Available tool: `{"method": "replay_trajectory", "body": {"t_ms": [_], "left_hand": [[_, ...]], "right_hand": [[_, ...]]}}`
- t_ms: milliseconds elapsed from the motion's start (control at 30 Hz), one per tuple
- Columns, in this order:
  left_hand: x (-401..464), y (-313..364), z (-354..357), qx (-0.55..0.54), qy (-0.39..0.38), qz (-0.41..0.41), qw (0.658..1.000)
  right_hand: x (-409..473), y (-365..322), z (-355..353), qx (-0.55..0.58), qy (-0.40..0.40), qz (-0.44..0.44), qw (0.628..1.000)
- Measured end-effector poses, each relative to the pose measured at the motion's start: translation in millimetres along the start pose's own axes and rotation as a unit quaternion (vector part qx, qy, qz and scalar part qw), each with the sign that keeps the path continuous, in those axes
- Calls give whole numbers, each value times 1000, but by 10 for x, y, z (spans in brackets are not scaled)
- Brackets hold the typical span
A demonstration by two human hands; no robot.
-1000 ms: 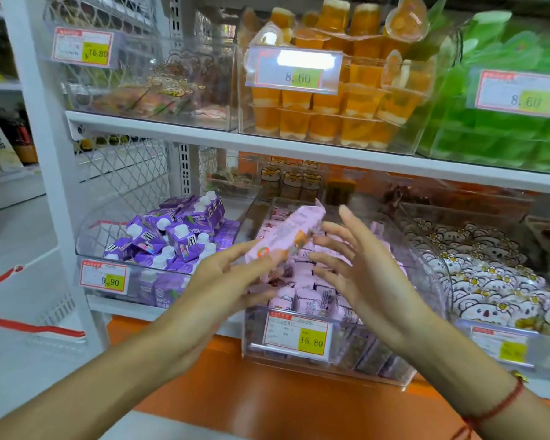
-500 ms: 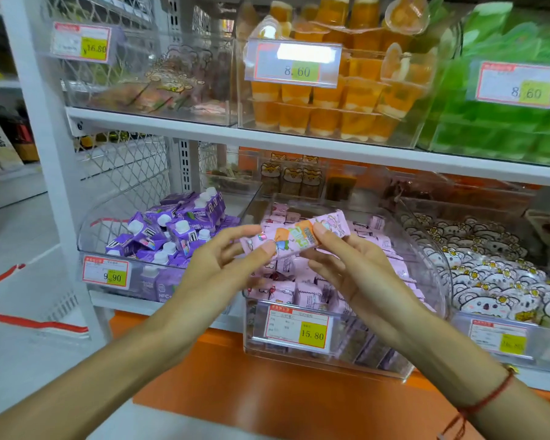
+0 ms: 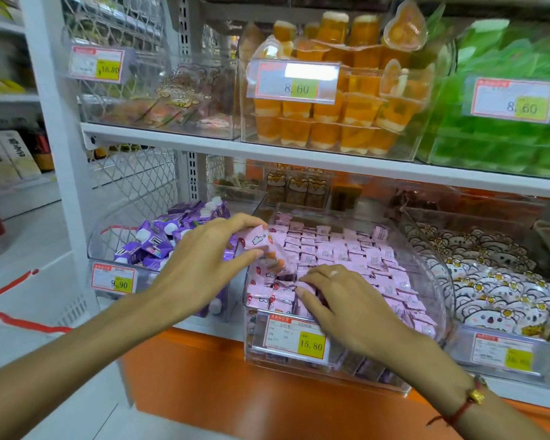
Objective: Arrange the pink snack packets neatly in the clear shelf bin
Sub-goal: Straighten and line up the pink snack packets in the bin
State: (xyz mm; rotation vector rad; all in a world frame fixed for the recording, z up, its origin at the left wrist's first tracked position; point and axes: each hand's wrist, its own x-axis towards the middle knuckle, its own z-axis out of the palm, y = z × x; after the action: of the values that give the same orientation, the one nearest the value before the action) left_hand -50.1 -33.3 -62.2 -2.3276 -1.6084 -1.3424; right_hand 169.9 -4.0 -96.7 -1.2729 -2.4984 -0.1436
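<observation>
The clear shelf bin [image 3: 426, 268] on the lower shelf holds several rows of pink snack packets [image 3: 340, 252] standing on edge. My left hand [image 3: 204, 258] pinches one long pink packet [image 3: 262, 241] between thumb and fingers, tilted down over the bin's front left corner. My right hand [image 3: 340, 303] is low in the bin's front, its fingertips curled onto the packets of the front row [image 3: 277, 296]; a ring is on one finger.
A bin of purple drink cartons [image 3: 159, 239] stands to the left, a bin of white koala packets [image 3: 496, 281] to the right. A price tag reading 15.80 [image 3: 296, 336] hangs on the pink bin's front. The shelf above [image 3: 299, 155] carries orange jelly cups [image 3: 334, 122] and green packs.
Both hands have dropped from above the bin down to it. The right hand let go of the long packet and moved into the front row; the left hand brought the packet down to the bin's corner.
</observation>
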Motion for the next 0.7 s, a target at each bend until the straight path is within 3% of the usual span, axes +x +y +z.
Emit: {"method": "replay_trajectory", "body": {"t_ms": [67,267,433,700], "left_hand": [[112,-2,-67,56,-37,45,997],[645,125,-64,79,-185,105,974],[893,141,151,161,-234,100,954],[556,64,485,236,-323,98,911]], "right_hand": [[0,-7,-12,-3,-7,3,1000],[-16,-12,-32,18,-23,12,1000],[-30,-7,-22,24,-15,7,1000],[-31,4,1,40,-8,9,999]]}}
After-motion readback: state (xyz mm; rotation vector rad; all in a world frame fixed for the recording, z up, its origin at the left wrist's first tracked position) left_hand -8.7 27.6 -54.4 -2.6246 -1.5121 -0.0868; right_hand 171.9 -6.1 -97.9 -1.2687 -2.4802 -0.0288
